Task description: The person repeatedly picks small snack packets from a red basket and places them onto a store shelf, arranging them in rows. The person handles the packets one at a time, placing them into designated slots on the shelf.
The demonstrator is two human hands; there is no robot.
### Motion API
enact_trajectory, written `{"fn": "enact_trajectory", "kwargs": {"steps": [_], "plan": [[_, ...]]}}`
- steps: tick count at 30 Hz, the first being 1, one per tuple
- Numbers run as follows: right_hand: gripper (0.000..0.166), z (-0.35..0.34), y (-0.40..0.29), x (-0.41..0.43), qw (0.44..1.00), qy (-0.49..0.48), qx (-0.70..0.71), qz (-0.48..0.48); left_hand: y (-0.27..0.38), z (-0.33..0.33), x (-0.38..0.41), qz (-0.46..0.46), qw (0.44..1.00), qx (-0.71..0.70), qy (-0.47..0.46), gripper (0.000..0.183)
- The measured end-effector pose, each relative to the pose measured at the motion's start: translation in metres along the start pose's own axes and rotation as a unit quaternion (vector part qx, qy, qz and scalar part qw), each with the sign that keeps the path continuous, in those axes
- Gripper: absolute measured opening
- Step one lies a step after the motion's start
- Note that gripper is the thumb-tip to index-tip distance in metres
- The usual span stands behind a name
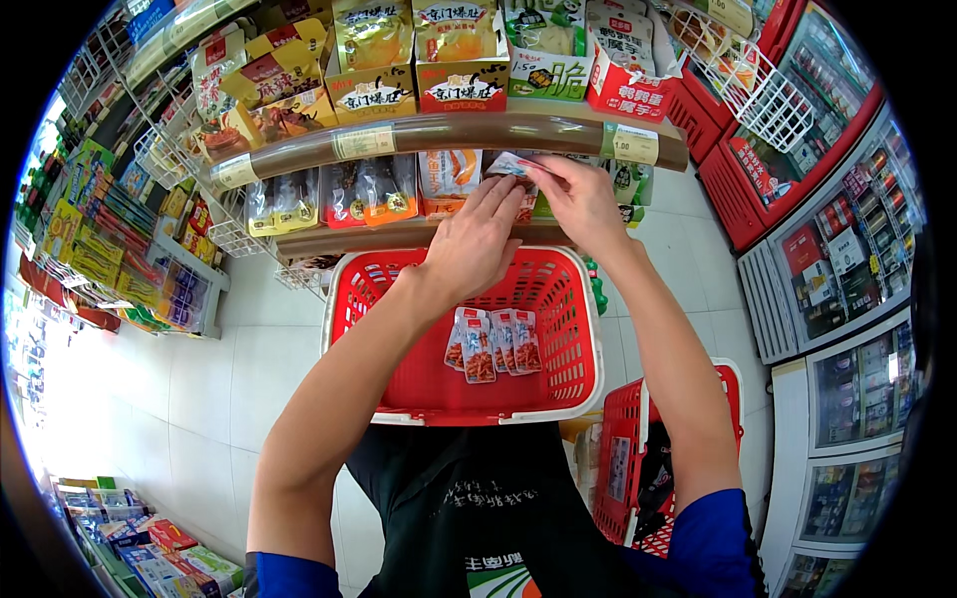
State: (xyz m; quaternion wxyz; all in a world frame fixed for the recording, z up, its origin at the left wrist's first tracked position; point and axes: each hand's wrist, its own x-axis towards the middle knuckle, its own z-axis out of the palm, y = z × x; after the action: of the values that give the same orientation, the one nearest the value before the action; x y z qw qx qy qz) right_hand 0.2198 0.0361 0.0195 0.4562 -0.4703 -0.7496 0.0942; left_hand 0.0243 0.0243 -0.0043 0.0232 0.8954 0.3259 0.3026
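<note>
My right hand (pixel 587 202) pinches a small foil snack packet (pixel 516 163) by its edge, just below the front lip of the upper shelf (pixel 508 134). Beside it, my left hand (pixel 471 243) reaches over a lower row of packets. Its fingers are stretched forward and nearly together; what their tips touch is hidden. Below both hands stands a red plastic shopping basket (pixel 426 362) with a white rim. Several small snack packets (pixel 478 347) with red-brown food pictures lie side by side on its floor.
Display boxes of bagged snacks (pixel 463 82) fill the upper shelf; black-and-red packets (pixel 381 190) line the lower one. A second red basket (pixel 620 456) holds dark items by my right side. Glass-door coolers (pixel 845 254) stand right, a wire snack rack (pixel 97 254) left.
</note>
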Motion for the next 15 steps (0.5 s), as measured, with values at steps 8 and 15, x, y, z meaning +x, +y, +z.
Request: {"fn": "enact_trajectory", "kwargs": {"steps": [8, 15], "plan": [[0.023, 0.025, 0.042, 0.041, 0.952, 0.043, -0.28, -0.116, -0.004, 0.009, 0.021, -0.06, 0.991, 0.038, -0.117, 0.065], [0.025, 0.03, 0.041, 0.056, 0.923, 0.005, -0.381, -0.051, -0.007, 0.014, 0.023, -0.063, 0.989, 0.041, -0.127, 0.066]]}}
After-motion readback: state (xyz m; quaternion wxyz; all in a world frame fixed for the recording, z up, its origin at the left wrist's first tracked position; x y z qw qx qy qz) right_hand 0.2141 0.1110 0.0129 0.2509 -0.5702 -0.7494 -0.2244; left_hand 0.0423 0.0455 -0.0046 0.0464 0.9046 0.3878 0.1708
